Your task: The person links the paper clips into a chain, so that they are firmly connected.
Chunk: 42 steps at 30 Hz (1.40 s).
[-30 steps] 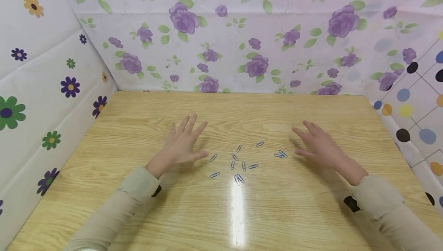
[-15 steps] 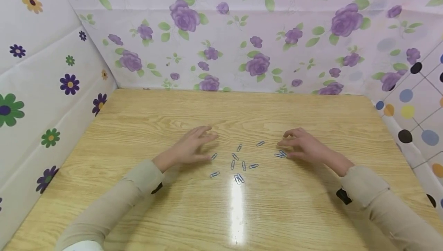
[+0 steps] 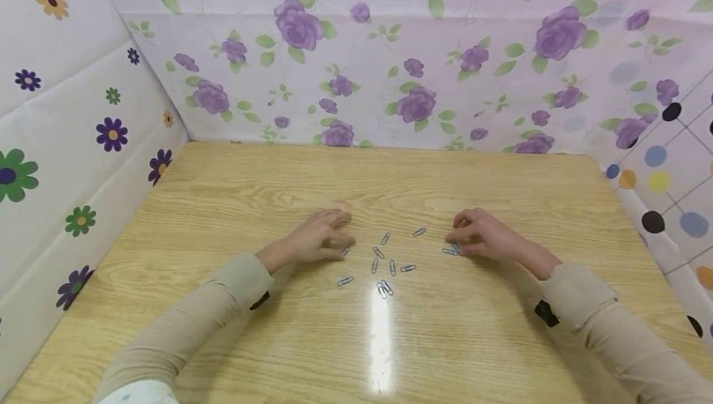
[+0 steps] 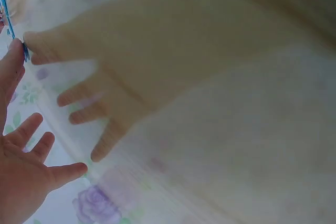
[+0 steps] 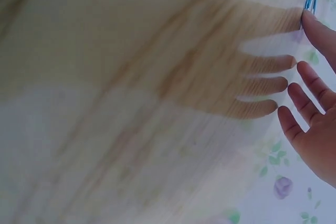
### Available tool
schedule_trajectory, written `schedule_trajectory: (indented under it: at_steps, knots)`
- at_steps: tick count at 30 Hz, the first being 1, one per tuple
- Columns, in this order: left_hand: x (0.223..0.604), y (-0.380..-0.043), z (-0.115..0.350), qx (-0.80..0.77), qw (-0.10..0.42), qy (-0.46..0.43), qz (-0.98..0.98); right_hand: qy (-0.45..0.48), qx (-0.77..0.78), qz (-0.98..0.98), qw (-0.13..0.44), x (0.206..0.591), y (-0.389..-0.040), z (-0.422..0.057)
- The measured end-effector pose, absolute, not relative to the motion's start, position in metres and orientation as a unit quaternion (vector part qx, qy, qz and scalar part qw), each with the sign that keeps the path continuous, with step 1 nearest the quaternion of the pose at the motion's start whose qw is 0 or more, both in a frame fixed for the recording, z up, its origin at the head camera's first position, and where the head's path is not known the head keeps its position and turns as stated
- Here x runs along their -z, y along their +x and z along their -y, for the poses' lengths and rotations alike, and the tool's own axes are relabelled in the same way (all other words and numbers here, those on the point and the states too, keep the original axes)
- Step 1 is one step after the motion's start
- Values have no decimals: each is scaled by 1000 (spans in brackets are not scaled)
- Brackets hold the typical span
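Note:
Several blue paper clips lie scattered over the wooden table, one of them a loose paper clip (image 3: pixel 408 268) near the middle. My left hand (image 3: pixel 314 237) is low over the table, its thumb tip at a paper clip (image 3: pixel 346 251) that it partly covers. In the left wrist view that thumb (image 4: pixel 14 53) meets the clip while the other fingers are spread. On the other side, my right hand (image 3: pixel 489 237) has its thumb and fingertips around a pair of paper clips (image 3: pixel 449 252). The right wrist view shows the thumb (image 5: pixel 315 27) touching a blue clip (image 5: pixel 308 1).
The wooden table (image 3: pixel 250 342) has a bright streak of reflected light at its front middle. A cloth wall with purple flowers (image 3: pixel 334 82) rises behind it. Patterned side walls stand at left (image 3: pixel 50 224) and right (image 3: pixel 679 175).
Both hands have come inward and down to the paper clips, their spread fingers drawing in. The clips lie where they were.

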State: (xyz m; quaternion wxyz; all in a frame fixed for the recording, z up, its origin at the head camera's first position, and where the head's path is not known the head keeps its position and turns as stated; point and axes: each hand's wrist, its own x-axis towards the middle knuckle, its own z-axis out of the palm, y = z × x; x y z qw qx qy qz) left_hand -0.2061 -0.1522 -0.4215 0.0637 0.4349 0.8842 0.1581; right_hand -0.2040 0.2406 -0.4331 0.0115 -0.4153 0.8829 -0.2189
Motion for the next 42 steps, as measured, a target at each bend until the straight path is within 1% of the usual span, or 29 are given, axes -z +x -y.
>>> schedule_trajectory:
  at_steps: [7, 15, 19, 23, 26, 30, 31, 36, 42]
  knots:
    - [422, -206, 151, -175, 65, 425, -886, -376, 252, -891, 44, 434, -206, -239]
    - [419, -206, 145, -176, 73, 425, -885, -353, 262, -896, 64, 433, -207, -237]
    - [417, -206, 143, -180, 92, 407, -891, -339, 271, -898, 79, 432, -207, -236]
    - [417, -207, 142, -179, 105, 389, -898, -313, 297, -894, 118, 430, -205, -234]
    - [417, -207, 141, -203, 135, 374, -895, -298, 314, -889, 146, 429, -203, -233]
    - [420, -210, 142, -263, 178, 352, -881, -295, 318, -889, 148, 427, -200, -233]
    - [421, -211, 143, -275, 182, 348, -878, -295, 319, -889, 145, 427, -200, -233]
    - [420, -213, 145, -317, 176, 341, -867, -296, 322, -889, 137, 428, -198, -235]
    - [411, -211, 146, -377, 166, 310, -857, -262, 378, -874, 157, 426, -195, -238]
